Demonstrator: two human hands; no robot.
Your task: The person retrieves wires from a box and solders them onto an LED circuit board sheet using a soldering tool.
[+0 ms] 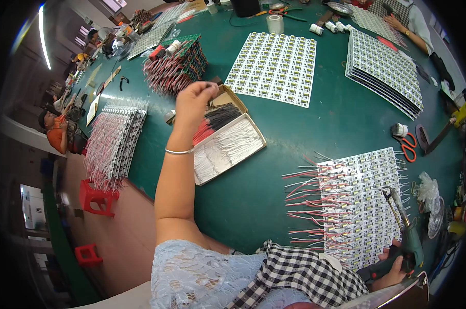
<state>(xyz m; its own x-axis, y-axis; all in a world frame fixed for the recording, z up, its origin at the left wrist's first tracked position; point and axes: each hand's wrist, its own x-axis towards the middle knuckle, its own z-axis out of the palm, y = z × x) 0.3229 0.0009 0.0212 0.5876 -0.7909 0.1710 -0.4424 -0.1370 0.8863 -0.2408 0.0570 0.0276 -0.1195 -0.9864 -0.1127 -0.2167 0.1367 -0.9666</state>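
Observation:
My left hand [196, 100] is raised over a cardboard box [247, 152] of short wires, its fingertips pinched together. What they hold, if anything, is too small to make out. Inside the box lie red wires [203, 133], black wires [223, 117] and white wires [227, 144]. Low on the right, my right hand [392, 275] grips a dark green soldering gun [411, 242], whose metal tip is over a white circuit board panel [364, 195]. Red and white wires [305, 208] stick out from that panel's left edge, and more ends show along its right edge.
A bare panel [274, 67] lies beyond the box, with a panel stack [382, 72] farther right. Wired panel stacks [176, 64] [117, 139] stand left. Orange-handled scissors [409, 147] and a plastic bag [428, 193] lie right. Co-workers sit around; red stools [96, 198] stand below the table.

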